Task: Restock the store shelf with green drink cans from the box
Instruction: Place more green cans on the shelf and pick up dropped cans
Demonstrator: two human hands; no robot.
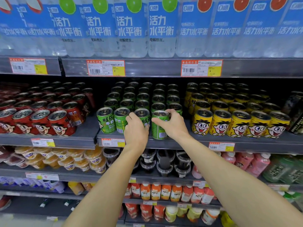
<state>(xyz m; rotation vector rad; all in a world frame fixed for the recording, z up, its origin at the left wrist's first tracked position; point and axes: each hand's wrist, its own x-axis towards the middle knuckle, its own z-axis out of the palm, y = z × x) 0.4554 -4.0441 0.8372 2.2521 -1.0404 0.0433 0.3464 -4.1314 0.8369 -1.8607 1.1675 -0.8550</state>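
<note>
Your left hand (136, 128) has its grip round a green can (143, 117) on the shelf (188, 141). Your right hand (172, 124) grips the front can (159, 128) beside it.

On the grey shelf (196, 141), a green drink can (159, 126) at the front edge is gripped by the right hand (172, 124), the neighbouring green can (142, 114) is held by the left hand (136, 130), and both are flanked by red cans (62, 123) and yellow cans (219, 122).
</note>
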